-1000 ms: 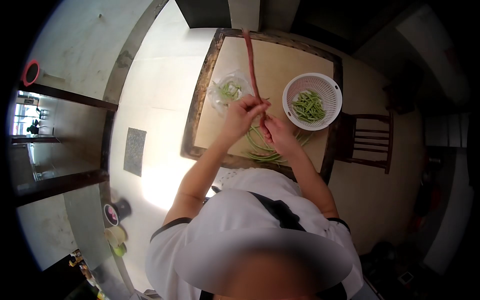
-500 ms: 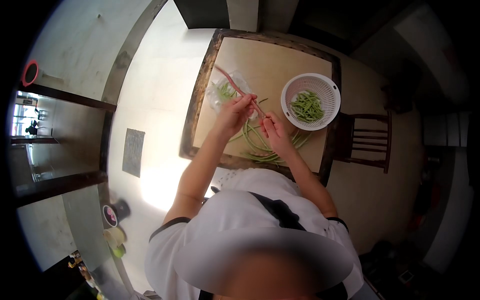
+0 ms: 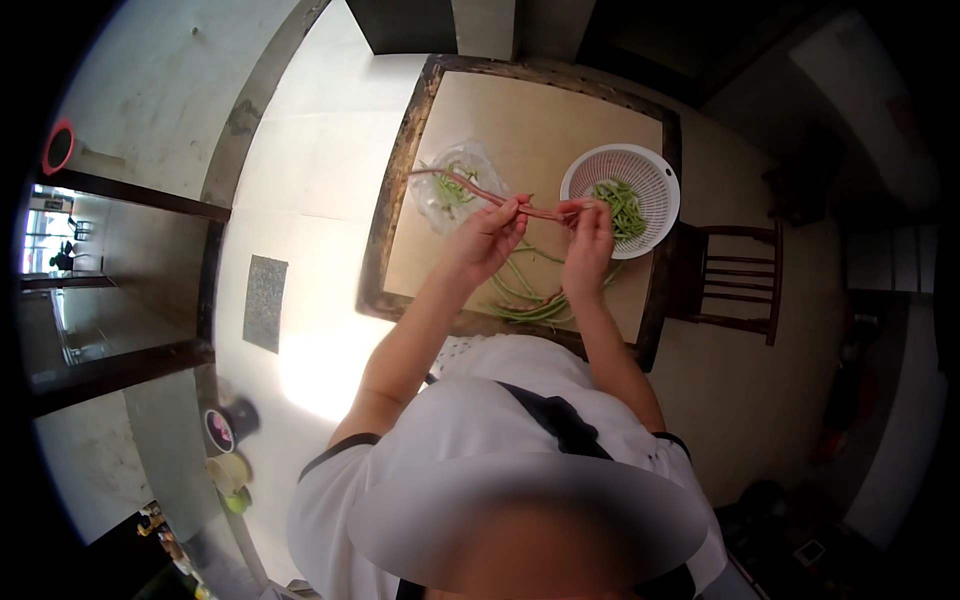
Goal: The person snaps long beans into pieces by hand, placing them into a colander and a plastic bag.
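Note:
A reddish long bean (image 3: 470, 187) stretches between my two hands over the table. My left hand (image 3: 488, 238) pinches it along its middle, and its thin end sticks out to the left. At the right end, the fingers of my right hand (image 3: 588, 245) close on the bean, in front of the basket's left side. Below my hands lies a loose bunch of long green beans (image 3: 530, 300), partly hidden by my right forearm. A clear plastic bag (image 3: 440, 205) with green pieces in it lies beyond my left hand. Cut green bean pieces (image 3: 622, 210) fill part of the white basket (image 3: 667, 205).
The wood-framed table (image 3: 540, 110) stands before me. A dark wooden chair (image 3: 740, 280) is at its right side. On the floor to the left are a grey mat (image 3: 266, 300) and a dark bucket (image 3: 240, 420).
Both hands have shifted, the right one up and to the right towards the basket. The reddish bean has swung from a steep slant to nearly level.

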Motion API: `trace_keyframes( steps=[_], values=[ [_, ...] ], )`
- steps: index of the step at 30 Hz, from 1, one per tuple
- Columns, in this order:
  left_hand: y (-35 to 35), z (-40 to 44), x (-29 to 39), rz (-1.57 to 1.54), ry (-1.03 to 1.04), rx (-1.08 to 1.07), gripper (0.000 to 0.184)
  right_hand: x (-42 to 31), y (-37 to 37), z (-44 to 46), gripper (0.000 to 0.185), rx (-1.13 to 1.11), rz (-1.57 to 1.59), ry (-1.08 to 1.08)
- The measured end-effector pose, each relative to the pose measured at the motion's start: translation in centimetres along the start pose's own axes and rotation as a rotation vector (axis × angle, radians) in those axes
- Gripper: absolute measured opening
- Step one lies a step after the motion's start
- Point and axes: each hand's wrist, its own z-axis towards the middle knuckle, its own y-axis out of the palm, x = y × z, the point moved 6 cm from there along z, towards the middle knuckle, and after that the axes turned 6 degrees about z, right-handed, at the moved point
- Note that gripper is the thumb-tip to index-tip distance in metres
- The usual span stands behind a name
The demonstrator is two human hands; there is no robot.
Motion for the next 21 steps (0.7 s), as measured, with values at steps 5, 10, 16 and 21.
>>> trace_keyframes(
  steps=[5, 10, 16, 21],
  values=[
    [-1.2, -0.7, 1.3, 0.035, 0.017, -0.075, 0.030, 0.0, -3.9, 2.4, 0.020, 0.218, 0.452, 0.256],
    [-0.7, -0.7, 2.0, 0.186, 0.039, -0.051, 0.033, -1.3, -0.3, 0.4, 0.009, -0.494, -0.458, 0.310],
    [-0.3, -0.7, 2.2, 0.237, 0.044, -0.066, 0.038, -3.3, 2.7, -0.5, 0.013, -0.650, -0.666, 0.036],
    [-0.8, -1.8, 2.2, 0.325, 0.024, -0.099, 0.053, -2.0, 4.1, -1.3, 0.011, -0.698, -0.573, 0.056]
  ],
)
